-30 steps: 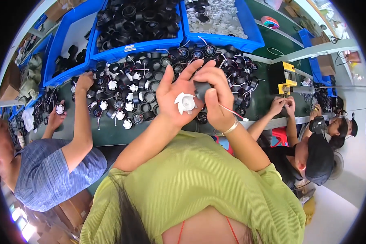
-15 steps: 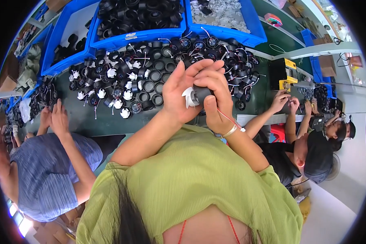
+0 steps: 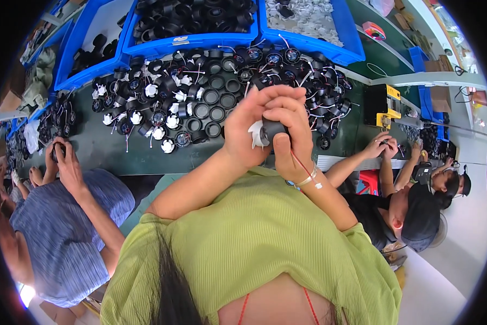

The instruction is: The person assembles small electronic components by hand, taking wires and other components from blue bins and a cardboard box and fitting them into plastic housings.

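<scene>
A small motor in a black round housing sits in my right hand, whose fingers and thumb wrap round it. Its white fan wheel faces left, toward the palm of my left hand. That hand is cupped with fingers stretched out, their tips behind those of the right; whether its palm presses on the wheel I cannot tell. A thin red wire runs from the motor over my right wrist, ending in a white plug.
Beyond my hands, black rings, wired motors and motors with white wheels crowd the green table. Blue bins line the back. Co-workers sit left and right, near a yellow-black device.
Both hands keep the motor between them, with a slight turn of the housing. The view has shifted a little. The left co-worker's hands now hold a dark round part.
</scene>
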### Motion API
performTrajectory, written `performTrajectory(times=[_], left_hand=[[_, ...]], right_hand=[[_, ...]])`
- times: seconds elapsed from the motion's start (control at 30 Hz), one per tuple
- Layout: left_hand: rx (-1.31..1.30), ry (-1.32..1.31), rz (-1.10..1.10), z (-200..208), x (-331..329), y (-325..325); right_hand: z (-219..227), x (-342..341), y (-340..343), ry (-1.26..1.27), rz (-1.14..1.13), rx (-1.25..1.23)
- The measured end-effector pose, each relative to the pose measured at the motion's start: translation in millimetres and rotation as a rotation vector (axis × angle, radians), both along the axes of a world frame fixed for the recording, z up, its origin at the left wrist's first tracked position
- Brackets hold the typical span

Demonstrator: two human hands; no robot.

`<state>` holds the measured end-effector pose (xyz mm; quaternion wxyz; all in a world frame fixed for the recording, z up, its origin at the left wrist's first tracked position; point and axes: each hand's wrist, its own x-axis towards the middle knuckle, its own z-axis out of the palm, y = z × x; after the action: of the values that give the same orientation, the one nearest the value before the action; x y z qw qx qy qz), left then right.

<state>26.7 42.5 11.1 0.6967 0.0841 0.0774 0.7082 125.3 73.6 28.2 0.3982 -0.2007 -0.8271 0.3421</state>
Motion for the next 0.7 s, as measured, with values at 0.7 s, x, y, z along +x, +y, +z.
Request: performTrajectory(times=[0.7], left_hand=[[-0.909, -0.029, -0.073, -137, -41, -44]], right_hand=[[-117, -29, -4, -0.531, 0.264, -0.169]])
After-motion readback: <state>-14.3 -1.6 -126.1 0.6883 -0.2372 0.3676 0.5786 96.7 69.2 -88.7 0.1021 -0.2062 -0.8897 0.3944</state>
